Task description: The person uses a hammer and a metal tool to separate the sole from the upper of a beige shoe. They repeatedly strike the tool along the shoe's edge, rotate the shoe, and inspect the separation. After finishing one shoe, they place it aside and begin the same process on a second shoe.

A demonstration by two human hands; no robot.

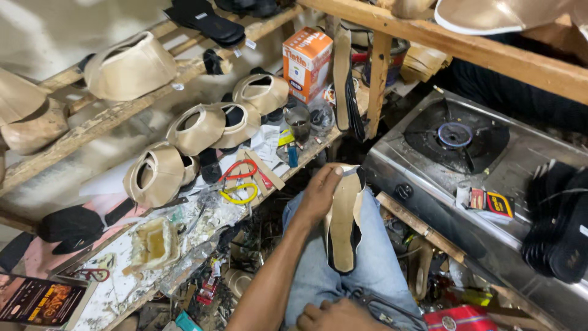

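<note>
Clutter filled the tabletop (116, 288) on the left: a dark printed card (33, 300) lay at its near corner, and beside it sat a crusted tray of yellowish glue (153, 245), kept, we judged, within easy reach. Farther along, beige shoe uppers (184, 141) leaned in a row against the wall, open sides up, likely so they could hold their shape. Red and yellow loops of cord (239, 181) lay just right of them, and an orange carton (306, 61) stood at the far end by a small metal cup (299, 122).

Moving toward the middle, our left hand (321, 193) gripped the beige and black insole (344, 224), fingers curled over its far end and thumb pressed on top. The piece rested lengthwise along our lap on the blue jeans (380, 257), which seemed to steady it while the hand pinned it. Our right hand (334, 315) lay low at the near edge, resting against the jeans near some scissor handles (373, 303); we could not tell whether its fingers clasped anything, since they were partly cut off.

To the right stood a steel gas stove (456, 138), unlit as far as we could see, with a small box (490, 202) on its top and a stack of black soles (560, 220) at the far right.
</note>
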